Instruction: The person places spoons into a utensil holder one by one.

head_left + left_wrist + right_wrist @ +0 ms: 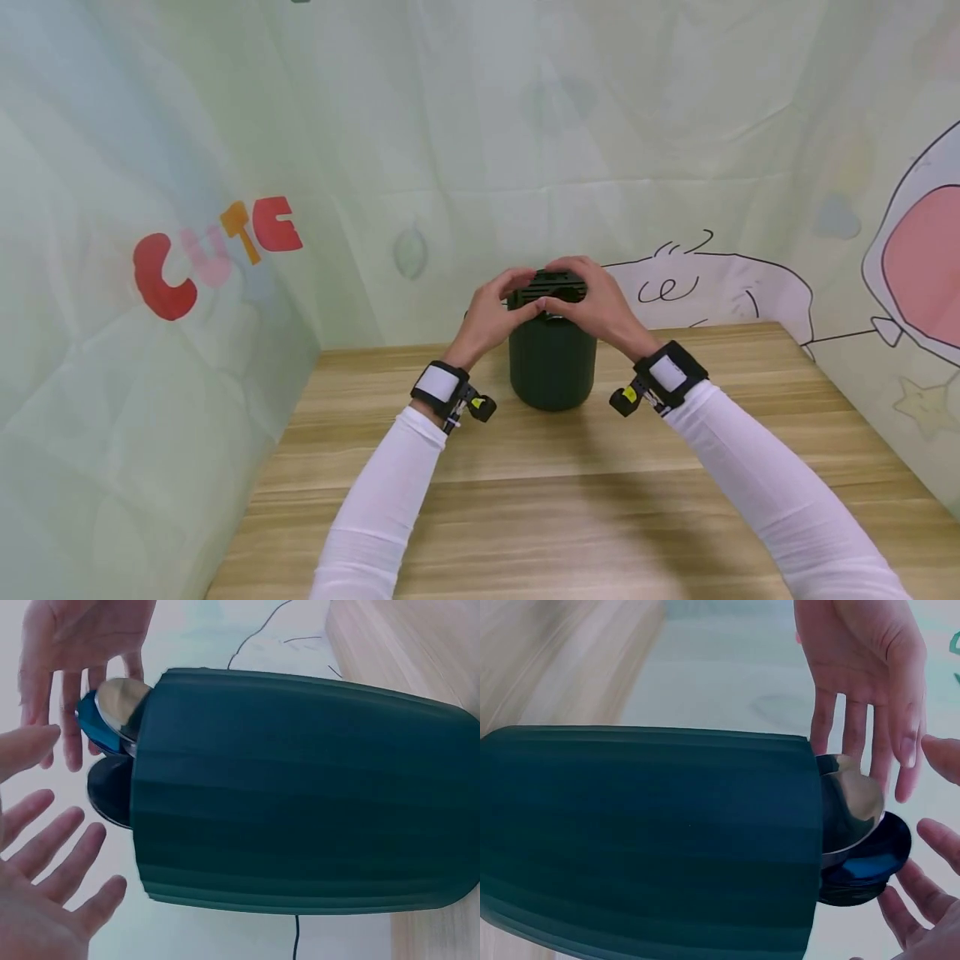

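Note:
A dark green ribbed container (552,371) stands upright on the table. Rounded glossy ends stick out of its top: a silver one (859,806) like a spoon's bowl, and dark ones (110,791), one with a blue sheen. Their lower parts are hidden inside. My left hand (491,321) arches over the rim from the left, fingers spread and relaxed. From the other side my right hand (598,304) mirrors it, its fingers extended close beside the rounded ends. In the head view the two thumb tips nearly meet in front of the opening. Neither hand is seen gripping anything.
The wood-grain table (495,508) ends at a pale cloth backdrop (480,125) right behind the container. Cloth also hangs along the left and right sides, printed with letters and drawings. Black straps (671,375) with small devices sit on both wrists.

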{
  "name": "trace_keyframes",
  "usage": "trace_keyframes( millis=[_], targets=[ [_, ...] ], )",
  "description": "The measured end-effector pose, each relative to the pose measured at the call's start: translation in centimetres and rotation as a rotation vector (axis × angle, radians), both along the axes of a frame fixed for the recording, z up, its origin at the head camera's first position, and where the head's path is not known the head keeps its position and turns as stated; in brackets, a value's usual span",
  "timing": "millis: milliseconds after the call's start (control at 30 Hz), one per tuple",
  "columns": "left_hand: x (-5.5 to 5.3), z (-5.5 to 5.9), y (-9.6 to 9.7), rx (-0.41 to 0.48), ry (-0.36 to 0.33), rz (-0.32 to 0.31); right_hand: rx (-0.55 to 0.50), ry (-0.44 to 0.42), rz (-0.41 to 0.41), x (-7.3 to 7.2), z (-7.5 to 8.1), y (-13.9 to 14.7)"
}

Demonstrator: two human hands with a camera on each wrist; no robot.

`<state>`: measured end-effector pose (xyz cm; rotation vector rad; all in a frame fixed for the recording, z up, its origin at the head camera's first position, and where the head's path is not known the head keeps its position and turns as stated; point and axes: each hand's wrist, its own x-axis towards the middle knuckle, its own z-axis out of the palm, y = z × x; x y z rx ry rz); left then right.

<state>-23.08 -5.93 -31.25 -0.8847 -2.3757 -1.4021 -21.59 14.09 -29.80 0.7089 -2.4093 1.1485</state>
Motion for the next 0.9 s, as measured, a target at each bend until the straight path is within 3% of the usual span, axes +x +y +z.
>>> trace_keyframes(
  millis=[267, 567, 900],
  targets=[
    [2.6, -0.3, -0.9, -0.066, 0.055, 0.040, 0.010, 0.087, -0.020, 2.8, -0.5, 0.9],
    [6.9, -2.1, -2.1, -0.322, 0.288, 0.134, 0.131, 0.265, -0.111, 5.9, -3.1, 2.7],
    [10.4, -5.5, -2.5, -0.565, 0.395, 0.138, 0.367, 0.228, -0.143, 9.3, -7.0, 3.0]
  ],
)
